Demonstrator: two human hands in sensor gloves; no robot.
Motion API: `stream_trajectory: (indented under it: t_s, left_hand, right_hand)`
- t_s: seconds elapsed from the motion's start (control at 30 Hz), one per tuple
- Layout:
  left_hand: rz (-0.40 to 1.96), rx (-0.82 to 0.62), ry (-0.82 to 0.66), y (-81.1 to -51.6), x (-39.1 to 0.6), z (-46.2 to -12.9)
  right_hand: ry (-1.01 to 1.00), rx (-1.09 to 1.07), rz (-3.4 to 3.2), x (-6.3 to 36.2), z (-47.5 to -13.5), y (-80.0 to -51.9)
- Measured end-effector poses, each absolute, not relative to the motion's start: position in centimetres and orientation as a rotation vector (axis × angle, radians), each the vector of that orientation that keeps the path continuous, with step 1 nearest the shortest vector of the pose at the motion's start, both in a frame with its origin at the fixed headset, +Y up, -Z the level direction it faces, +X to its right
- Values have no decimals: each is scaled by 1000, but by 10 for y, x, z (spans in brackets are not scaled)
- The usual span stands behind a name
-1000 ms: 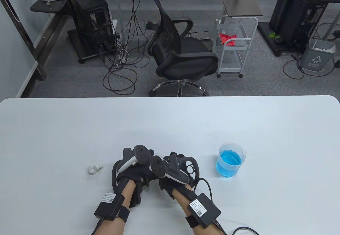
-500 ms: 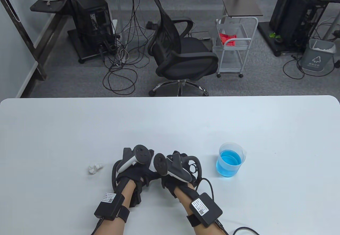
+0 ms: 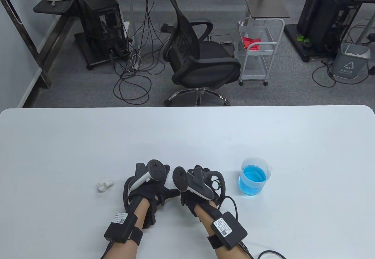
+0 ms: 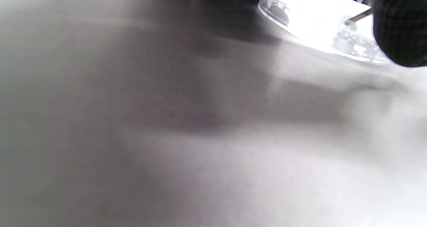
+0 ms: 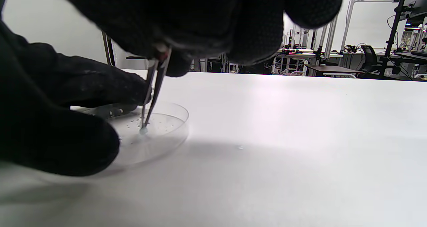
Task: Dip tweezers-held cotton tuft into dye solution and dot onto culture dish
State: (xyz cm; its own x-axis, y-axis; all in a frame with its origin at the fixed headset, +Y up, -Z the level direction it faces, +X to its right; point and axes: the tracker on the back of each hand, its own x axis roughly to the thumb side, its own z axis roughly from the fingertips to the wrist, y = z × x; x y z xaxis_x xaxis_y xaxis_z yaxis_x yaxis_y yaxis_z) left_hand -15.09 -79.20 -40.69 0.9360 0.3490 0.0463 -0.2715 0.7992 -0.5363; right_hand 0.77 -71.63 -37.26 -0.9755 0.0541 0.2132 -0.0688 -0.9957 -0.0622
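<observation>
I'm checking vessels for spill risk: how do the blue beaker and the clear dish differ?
The beaker stands tall and holds a deep pool of blue liquid; the dish is flat and shallow, carrying only scattered small dots. The beaker stands alone, right of the right hand; the dish lies under both hands, with the tweezers tip and its tuft in it. Both are transparent and sit on the white table.

Both hands sat together at the desk's (image 3: 187, 130) 6 o'clock edge, over the culture dish (image 5: 166, 130). The beaker (image 3: 253, 177) stood at their 3 o'clock; the spare cotton wad (image 3: 104, 185) lay at their 9 o'clock.
</observation>
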Motion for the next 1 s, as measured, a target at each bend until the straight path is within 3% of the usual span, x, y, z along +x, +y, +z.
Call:
stream_trajectory:
  t_s: [1.0]
  left_hand:
    - [335, -551, -146, -792, -151, -407]
  right_hand:
    - [-162, 268, 3075, 14, -373, -716]
